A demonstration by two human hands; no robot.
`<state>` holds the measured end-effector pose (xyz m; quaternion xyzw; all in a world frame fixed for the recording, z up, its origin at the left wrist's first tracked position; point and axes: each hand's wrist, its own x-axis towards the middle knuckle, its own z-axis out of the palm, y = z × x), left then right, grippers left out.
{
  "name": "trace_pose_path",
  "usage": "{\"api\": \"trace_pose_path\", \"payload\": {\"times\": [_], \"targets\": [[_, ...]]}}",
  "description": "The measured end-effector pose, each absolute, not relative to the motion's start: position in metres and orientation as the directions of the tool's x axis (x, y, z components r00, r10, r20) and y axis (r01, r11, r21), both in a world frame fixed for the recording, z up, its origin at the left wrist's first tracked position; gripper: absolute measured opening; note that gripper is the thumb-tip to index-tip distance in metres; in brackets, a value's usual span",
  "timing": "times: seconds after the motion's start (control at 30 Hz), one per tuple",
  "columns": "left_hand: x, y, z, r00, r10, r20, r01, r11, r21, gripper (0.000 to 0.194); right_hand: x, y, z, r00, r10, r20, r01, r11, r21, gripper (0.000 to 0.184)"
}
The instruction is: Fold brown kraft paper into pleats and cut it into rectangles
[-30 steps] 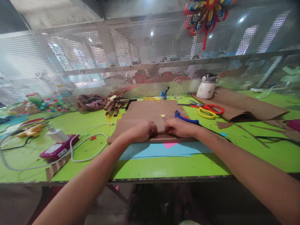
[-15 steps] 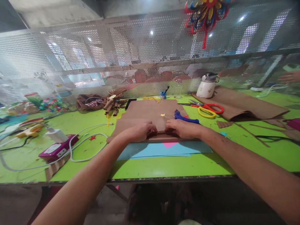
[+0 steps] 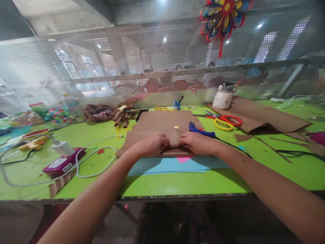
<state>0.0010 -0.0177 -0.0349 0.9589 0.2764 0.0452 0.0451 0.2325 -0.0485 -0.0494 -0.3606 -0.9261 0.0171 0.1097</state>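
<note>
- The left hand [image 3: 154,144], at the middle of the frame, has its fingers curled narrow on the near edge of the paper [image 3: 162,123].
- The right hand [image 3: 196,143], just right of centre, is bent the same way and grips that edge too; a small gap parts the hands.
- The paper, brown, lies flat across the centre of the frame, its near edge folded up into a narrow strip between the hands.
- Blue card [image 3: 165,165] lies partly under the paper, below centre, with a pink piece [image 3: 183,159] on it.
- A yellow scrap [image 3: 176,127] rests on the paper, above the gap between the hands.
- The glue gun [image 3: 201,131], blue, lies right of centre, just beyond the right hand.
- Scissors [image 3: 223,122] with red and yellow handles lie farther right.
- A white bottle [image 3: 222,98] stands at the upper right, beside a folded brown sheet [image 3: 274,117].
- Brown rolls [image 3: 121,118] lie left of the paper's far end.
- At the left of the frame, a white plug [image 3: 62,148] sits in a purple power strip [image 3: 63,163].
- All this lies on a green table [image 3: 182,184].
</note>
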Motion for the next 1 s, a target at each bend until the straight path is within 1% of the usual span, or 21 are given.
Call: {"api": "trace_pose_path", "payload": {"times": [0.1, 0.17, 0.2, 0.27, 0.37, 0.47, 0.6, 0.67, 0.73, 0.83, 0.93, 1.0], "targets": [[0.003, -0.018, -0.034, 0.815, 0.568, 0.11, 0.551, -0.82, 0.153, 0.018, 0.233, -0.047, -0.049, -0.696, 0.685, 0.214, 0.674, 0.727, -0.135, 0.021], [0.004, -0.02, -0.031, 0.793, 0.593, 0.139, 0.567, -0.802, 0.189, 0.014, 0.233, -0.048, -0.047, -0.679, 0.685, 0.264, 0.678, 0.723, -0.134, 0.022], [0.004, -0.022, -0.029, 0.777, 0.613, 0.142, 0.578, -0.785, 0.224, 0.012, 0.233, -0.05, -0.046, -0.67, 0.682, 0.295, 0.679, 0.723, -0.128, 0.023], [0.003, -0.026, -0.023, 0.742, 0.66, 0.118, 0.595, -0.729, 0.339, 0.012, 0.232, -0.053, -0.044, -0.658, 0.664, 0.355, 0.677, 0.728, -0.108, 0.025], [0.002, -0.031, -0.013, 0.727, 0.682, 0.074, 0.558, -0.65, 0.516, 0.027, 0.228, -0.058, -0.041, -0.659, 0.613, 0.435, 0.651, 0.755, -0.077, 0.026], [0.0, -0.032, -0.007, 0.768, 0.638, 0.055, 0.477, -0.627, 0.616, 0.036, 0.224, -0.061, -0.04, -0.652, 0.553, 0.519, 0.63, 0.776, -0.035, 0.025], [-0.001, -0.034, -0.004, 0.792, 0.61, 0.009, 0.396, -0.525, 0.753, 0.036, 0.222, -0.063, -0.041, -0.619, 0.478, 0.623, 0.626, 0.779, 0.024, 0.026], [0.0, -0.036, -0.004, 0.784, 0.62, -0.025, 0.389, -0.459, 0.799, 0.036, 0.223, -0.062, -0.042, -0.602, 0.456, 0.655, 0.62, 0.785, 0.024, 0.028], [0.002, -0.038, -0.004, 0.775, 0.63, -0.045, 0.398, -0.431, 0.81, 0.034, 0.223, -0.061, -0.044, -0.588, 0.453, 0.67, 0.599, 0.8, -0.016, 0.028], [0.004, -0.04, -0.002, 0.753, 0.658, -0.03, 0.443, -0.472, 0.762, 0.033, 0.222, -0.06, -0.044, -0.549, 0.478, 0.685, 0.54, 0.829, -0.146, 0.027], [0.004, -0.04, -0.003, 0.739, 0.674, -0.018, 0.472, -0.499, 0.727, 0.032, 0.223, -0.061, -0.04, -0.499, 0.552, 0.668, 0.446, 0.825, -0.348, 0.024], [0.004, -0.039, -0.005, 0.738, 0.675, -0.02, 0.482, -0.506, 0.715, 0.031, 0.225, -0.061, -0.037, -0.479, 0.649, 0.591, 0.373, 0.76, -0.532, 0.036]]}}
